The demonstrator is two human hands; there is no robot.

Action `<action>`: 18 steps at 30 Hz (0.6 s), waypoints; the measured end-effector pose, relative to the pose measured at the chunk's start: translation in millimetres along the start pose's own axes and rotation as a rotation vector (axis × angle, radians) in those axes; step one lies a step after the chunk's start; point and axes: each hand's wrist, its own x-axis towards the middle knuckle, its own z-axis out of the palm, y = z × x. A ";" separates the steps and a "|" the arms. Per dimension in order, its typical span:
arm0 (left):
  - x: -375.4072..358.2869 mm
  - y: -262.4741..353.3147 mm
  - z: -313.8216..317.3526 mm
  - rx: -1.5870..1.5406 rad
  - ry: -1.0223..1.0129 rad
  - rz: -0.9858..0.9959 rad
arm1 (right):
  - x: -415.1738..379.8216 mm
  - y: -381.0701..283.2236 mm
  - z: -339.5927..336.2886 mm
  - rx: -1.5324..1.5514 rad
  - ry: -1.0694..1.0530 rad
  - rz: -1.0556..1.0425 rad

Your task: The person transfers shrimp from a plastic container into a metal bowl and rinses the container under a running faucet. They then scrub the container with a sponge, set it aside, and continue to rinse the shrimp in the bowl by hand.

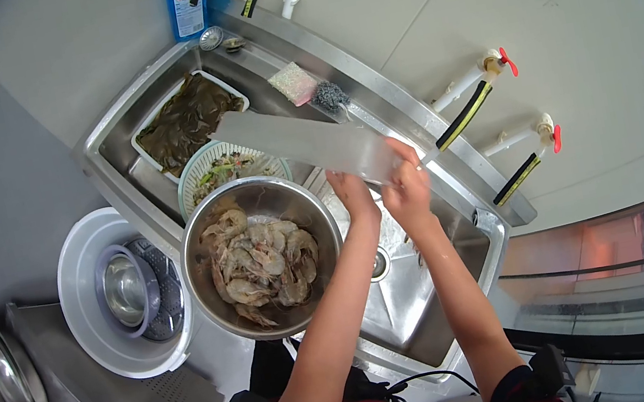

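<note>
Both my hands are at a translucent whitish container or sheet (pixel 303 140), stretched out above the sink divider. My right hand (pixel 406 182) is closed on its right end. My left hand (pixel 353 194) is under its lower edge, its fingers partly hidden by it. A steel bowl of raw shrimp (pixel 264 263) rests to the left of my forearms. Behind the bowl, a round strainer basket (pixel 187 192) with food scraps is partly covered. Dark leafy matter (pixel 192 125) fills a white rectangular basket in the left basin.
A blue bottle (pixel 186 5) stands at the sink's back corner. A packet (pixel 293 84) and a dark scrubber (pixel 330 96) lie on the ledge. Red-handled taps (pixel 506 62) with hoses project from the wall at right. A large white basin (pixel 90 328) holds smaller bowls at left.
</note>
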 end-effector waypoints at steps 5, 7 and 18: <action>-70.3 -26.6 -11.8 0.168 -0.046 -0.152 | -55.9 -24.4 -57.4 -0.220 0.092 0.047; -105.2 -36.6 -26.8 0.255 -0.075 -0.279 | -94.8 -44.0 -89.0 -0.270 0.138 0.166; -92.3 -75.3 -108.0 0.334 0.083 -0.723 | -269.2 2.9 -74.8 0.624 0.922 1.755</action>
